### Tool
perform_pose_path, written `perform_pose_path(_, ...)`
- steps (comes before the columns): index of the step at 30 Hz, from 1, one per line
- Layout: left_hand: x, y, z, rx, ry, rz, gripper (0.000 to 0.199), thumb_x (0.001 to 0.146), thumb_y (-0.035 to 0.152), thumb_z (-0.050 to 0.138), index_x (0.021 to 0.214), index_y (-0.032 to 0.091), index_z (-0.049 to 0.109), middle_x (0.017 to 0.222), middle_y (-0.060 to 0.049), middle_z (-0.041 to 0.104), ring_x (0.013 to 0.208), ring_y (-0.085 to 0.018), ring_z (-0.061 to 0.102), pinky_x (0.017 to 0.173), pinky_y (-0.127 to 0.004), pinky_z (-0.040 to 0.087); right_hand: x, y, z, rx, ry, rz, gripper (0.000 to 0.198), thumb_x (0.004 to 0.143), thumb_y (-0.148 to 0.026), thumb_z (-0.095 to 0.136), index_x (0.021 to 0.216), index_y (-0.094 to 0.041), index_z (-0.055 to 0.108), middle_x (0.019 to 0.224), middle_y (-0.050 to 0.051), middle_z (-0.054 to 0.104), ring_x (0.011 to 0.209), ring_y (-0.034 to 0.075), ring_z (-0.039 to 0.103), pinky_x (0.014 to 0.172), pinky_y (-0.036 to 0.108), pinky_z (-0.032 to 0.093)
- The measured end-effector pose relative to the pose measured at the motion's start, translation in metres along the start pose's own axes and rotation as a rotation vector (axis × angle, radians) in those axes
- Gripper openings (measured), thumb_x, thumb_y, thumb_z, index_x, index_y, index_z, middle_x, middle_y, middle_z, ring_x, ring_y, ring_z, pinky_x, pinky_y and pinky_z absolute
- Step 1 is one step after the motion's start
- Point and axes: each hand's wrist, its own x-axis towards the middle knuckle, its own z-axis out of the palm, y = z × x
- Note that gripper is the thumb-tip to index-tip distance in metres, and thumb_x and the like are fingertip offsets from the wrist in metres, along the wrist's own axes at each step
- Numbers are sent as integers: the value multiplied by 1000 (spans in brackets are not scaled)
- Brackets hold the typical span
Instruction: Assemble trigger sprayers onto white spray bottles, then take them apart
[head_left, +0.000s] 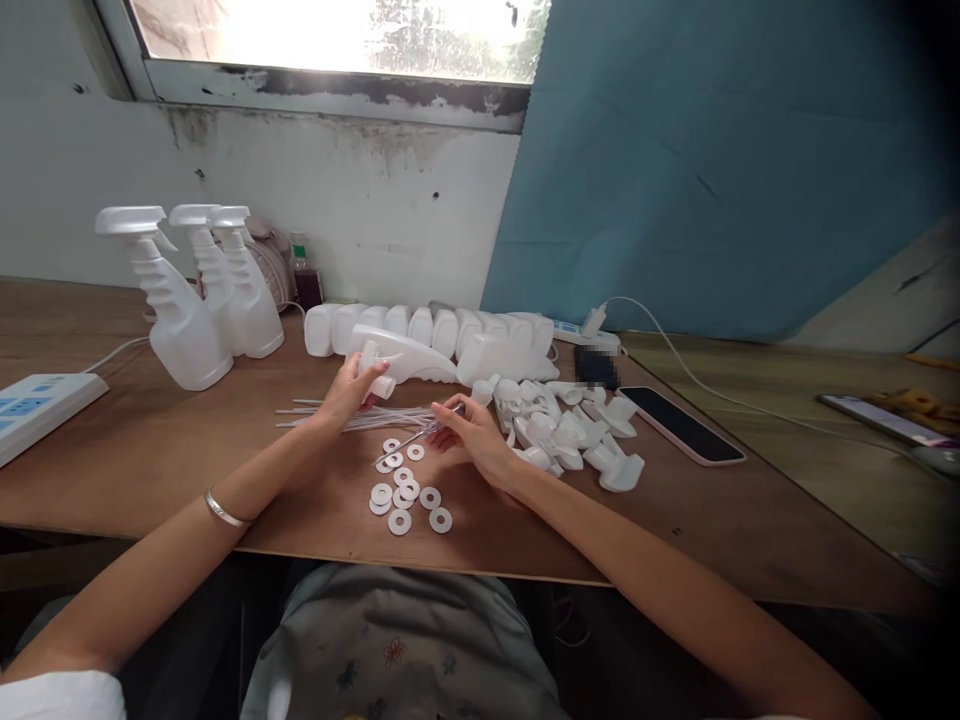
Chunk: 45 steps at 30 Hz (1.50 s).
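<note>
My left hand (347, 392) is closed around a white spray trigger head (381, 384), held just above the table. In my right hand (474, 437) is a slim metal tool that looks like tweezers (405, 441), pinched between thumb and fingers. Its thin tip points left and down, over the upper part of a scatter of flat white ring washers (403, 477). Whether the tip touches a washer, I cannot tell. Behind both hands lie several thin white dip tubes (300, 412). Right of my right hand is a heap of white spray trigger heads (562, 425).
White bottles (420, 328) lie in a row along the back. Three spray bottles (187, 335) with heads stand at left, near a power strip (41, 405) and a dark bottle (306, 280). A phone (679, 425) lies at right; a charging cable (675, 365) trails past the table edge.
</note>
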Motion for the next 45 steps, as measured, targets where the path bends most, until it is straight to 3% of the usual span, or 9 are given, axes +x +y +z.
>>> perform_pose_path(6,4,-2,1,-163,-13,-2,14,75,28,42,74,14,47,58,-1,52,41,-9,44,41,-21,36,2,11,12,72,-201,-70,36,70,-51,60,73,-22,40,66,-3,65,75,14,64,75,30,49)
perform_pose_path(12,6,-4,6,-141,-11,133,18,73,31,52,77,13,52,62,1,53,49,-9,47,43,-19,37,7,17,20,93,-353,-61,37,71,-53,58,75,-22,37,65,-2,64,76,15,63,73,30,46)
perform_pose_path(20,7,4,14,69,-129,209,36,61,41,70,79,13,59,78,-2,59,70,-13,55,63,-23,45,4,13,23,294,-293,2,40,66,-51,64,73,-21,39,60,-6,56,66,12,61,79,32,44)
perform_pose_path(23,4,24,40,157,-196,239,33,61,37,71,76,13,54,80,-3,56,66,-12,56,61,-25,49,5,15,22,331,-196,-2,40,62,-48,69,72,-20,43,61,-6,54,63,11,59,79,33,45)
perform_pose_path(27,4,48,111,252,-330,241,38,64,25,70,90,16,45,78,0,52,63,-12,58,57,-30,53,11,20,20,373,-195,28,38,62,-48,69,70,-18,47,57,-6,52,60,11,57,75,32,45)
perform_pose_path(31,17,41,188,479,-507,217,33,69,16,62,93,16,40,74,0,53,59,-13,58,56,-30,52,15,24,18,456,-122,41,35,57,-42,73,67,-18,50,59,-5,53,59,9,53,70,29,45)
perform_pose_path(34,32,25,226,760,-532,253,35,68,21,61,96,14,42,76,-3,58,62,-16,60,60,-31,51,14,23,18,460,-78,55,27,59,-34,73,70,-21,52,58,-5,53,61,12,52,66,30,44)
perform_pose_path(40,47,12,248,1109,-518,330,39,67,32,65,96,10,51,96,-14,61,90,-25,58,70,-30,45,11,17,19,468,33,75,13,68,-31,61,71,-24,49,54,-5,47,57,13,49,56,28,41)
perform_pose_path(45,37,22,232,1165,-533,438,36,77,41,51,96,11,53,94,-14,62,86,-24,58,69,-32,44,12,13,18,468,3,110,19,67,-35,60,65,-22,47,48,-5,42,48,11,42,51,27,38)
